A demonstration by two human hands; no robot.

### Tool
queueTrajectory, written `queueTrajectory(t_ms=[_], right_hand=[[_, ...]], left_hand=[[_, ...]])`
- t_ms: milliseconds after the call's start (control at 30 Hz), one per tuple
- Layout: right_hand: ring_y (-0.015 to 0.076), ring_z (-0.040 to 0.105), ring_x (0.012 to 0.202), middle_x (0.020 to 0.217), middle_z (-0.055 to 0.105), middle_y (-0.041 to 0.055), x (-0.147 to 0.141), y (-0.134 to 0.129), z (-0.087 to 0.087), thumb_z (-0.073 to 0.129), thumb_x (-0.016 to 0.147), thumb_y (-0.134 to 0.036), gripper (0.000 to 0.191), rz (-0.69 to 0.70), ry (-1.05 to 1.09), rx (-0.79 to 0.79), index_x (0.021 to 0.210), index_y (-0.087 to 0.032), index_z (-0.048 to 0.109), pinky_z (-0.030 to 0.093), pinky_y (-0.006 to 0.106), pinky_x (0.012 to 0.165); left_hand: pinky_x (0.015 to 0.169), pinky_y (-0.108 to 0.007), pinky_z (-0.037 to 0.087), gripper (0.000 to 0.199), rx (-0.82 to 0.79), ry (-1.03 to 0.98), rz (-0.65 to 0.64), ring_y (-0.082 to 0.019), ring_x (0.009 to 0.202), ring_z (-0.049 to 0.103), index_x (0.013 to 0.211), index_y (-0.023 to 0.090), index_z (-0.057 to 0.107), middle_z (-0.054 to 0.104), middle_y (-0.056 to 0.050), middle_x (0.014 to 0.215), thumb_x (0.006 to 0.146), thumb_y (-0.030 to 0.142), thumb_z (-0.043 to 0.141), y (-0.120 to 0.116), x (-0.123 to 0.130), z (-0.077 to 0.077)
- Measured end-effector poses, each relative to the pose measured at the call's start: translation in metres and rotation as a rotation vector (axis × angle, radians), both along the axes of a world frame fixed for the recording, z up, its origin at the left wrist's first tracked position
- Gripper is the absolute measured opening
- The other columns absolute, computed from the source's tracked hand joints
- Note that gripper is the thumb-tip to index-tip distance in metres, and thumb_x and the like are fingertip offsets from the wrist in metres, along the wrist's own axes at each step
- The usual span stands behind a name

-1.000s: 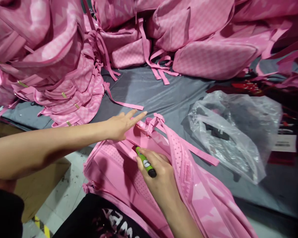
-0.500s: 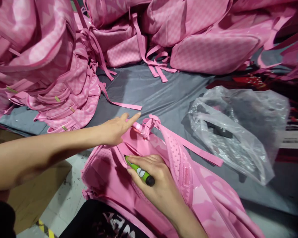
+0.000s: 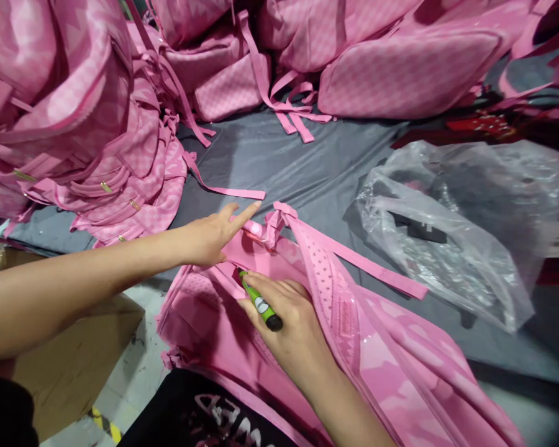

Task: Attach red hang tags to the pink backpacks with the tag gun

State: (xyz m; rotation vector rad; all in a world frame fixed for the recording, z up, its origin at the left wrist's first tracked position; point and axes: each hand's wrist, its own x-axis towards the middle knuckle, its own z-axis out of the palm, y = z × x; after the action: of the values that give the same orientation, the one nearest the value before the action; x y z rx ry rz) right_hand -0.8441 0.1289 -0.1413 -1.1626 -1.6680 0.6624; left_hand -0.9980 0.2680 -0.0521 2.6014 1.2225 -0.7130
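A pink backpack [image 3: 377, 347] lies in front of me, its padded straps and mesh lining facing up. My left hand [image 3: 209, 239] rests at the bag's top edge beside the pink bow-like loop [image 3: 274, 223], its index finger stretched out and others partly hidden. In my right hand [image 3: 289, 316] is a green marker [image 3: 259, 302] with a black end and a pale emblem. Its dark tip points up and left, close to the pink fabric just below my left hand; whether it touches the cloth I cannot tell.
Pink backpacks are piled on the left [image 3: 84, 124] and along the back [image 3: 400, 74]. A clear plastic bag [image 3: 447, 248] lies on the grey-covered table [image 3: 307, 167] at right. A cardboard box [image 3: 84, 360] stands on the floor at lower left.
Both hands and the marker have shifted slightly upward in view, with the marker's tip nearer my left hand. The view itself has also moved a little. The holds look the same.
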Motion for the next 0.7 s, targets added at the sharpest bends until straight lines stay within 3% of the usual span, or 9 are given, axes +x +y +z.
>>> queueTrajectory(t_ms=[133, 333, 533, 700], right_hand=[[0.0265, 0.067, 0.102, 0.117, 0.071, 0.0103, -0.004, -0.002, 0.001, 0.069, 0.088, -0.024, 0.03, -0.04, -0.07, 0.015, 0.116, -0.016, 0.066, 0.05, 0.044, 0.088], [0.0223, 0.071, 0.1, 0.113, 0.074, 0.0077, -0.02, 0.009, 0.002, 0.064, 0.088, -0.015, 0.026, -0.02, 0.034, 0.06, 0.113, -0.019, 0.067, 0.048, 0.04, 0.087], [0.0229, 0.071, 0.094, 0.109, 0.075, 0.0067, -0.023, 0.013, -0.001, 0.063, 0.089, -0.016, 0.026, -0.086, -0.055, 0.038, 0.114, -0.019, 0.067, 0.046, 0.042, 0.082], [0.0217, 0.071, 0.093, 0.109, 0.075, 0.0054, -0.027, 0.013, 0.0, 0.062, 0.089, -0.017, 0.025, -0.074, -0.074, 0.027, 0.113, -0.022, 0.066, 0.044, 0.041, 0.082]], left_hand=[[0.087, -0.029, 0.048, 0.122, -0.023, 0.037, 0.005, -0.027, 0.127, 0.051, 0.147, 0.032, -0.03, 0.018, -0.02, 0.155, 0.074, 0.015, 0.067, 0.003, 0.001, -0.001], [0.086, -0.029, 0.049, 0.126, 0.0, -0.009, -0.047, -0.025, 0.12, 0.056, 0.146, 0.034, -0.033, 0.023, -0.019, 0.154, 0.073, 0.014, 0.067, 0.008, -0.004, -0.008], [0.087, -0.032, 0.05, 0.122, -0.029, 0.062, 0.01, -0.029, 0.121, 0.056, 0.151, 0.032, -0.021, 0.022, -0.021, 0.154, 0.071, 0.009, 0.068, 0.004, 0.004, 0.001], [0.088, -0.033, 0.05, 0.118, -0.014, 0.008, -0.009, -0.029, 0.119, 0.057, 0.152, 0.032, -0.018, 0.028, -0.02, 0.15, 0.074, 0.01, 0.067, 0.005, 0.0, -0.004]])
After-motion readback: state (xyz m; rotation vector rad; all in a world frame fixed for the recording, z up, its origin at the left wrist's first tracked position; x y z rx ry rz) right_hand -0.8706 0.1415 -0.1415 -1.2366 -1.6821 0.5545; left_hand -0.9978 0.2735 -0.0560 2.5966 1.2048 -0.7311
